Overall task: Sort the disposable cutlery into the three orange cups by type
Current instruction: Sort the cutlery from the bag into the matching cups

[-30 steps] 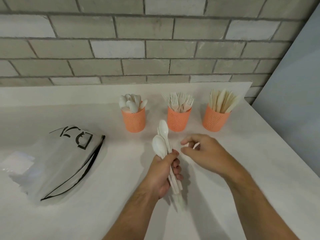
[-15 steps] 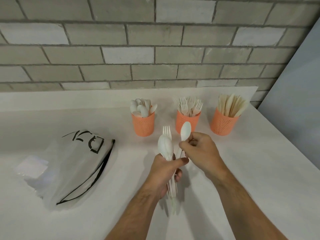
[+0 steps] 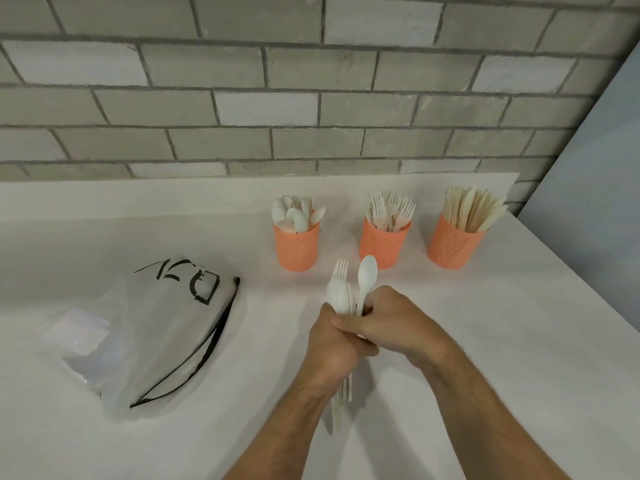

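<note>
Three orange perforated cups stand in a row near the wall: the left cup holds white spoons, the middle cup holds forks, the right cup holds knives. My left hand grips a bundle of white cutlery upright, with a fork and spoons sticking out above it. My right hand holds a single white spoon by its handle, right beside the bundle, and its fingers overlap my left hand.
A clear plastic drawstring bag with black lettering lies on the white counter at the left. A grey brick wall runs behind the cups. The counter's right edge slopes down past the knife cup.
My right hand reached the bundle, took one spoon out of it, and has now come back close against my left hand with that spoon.
</note>
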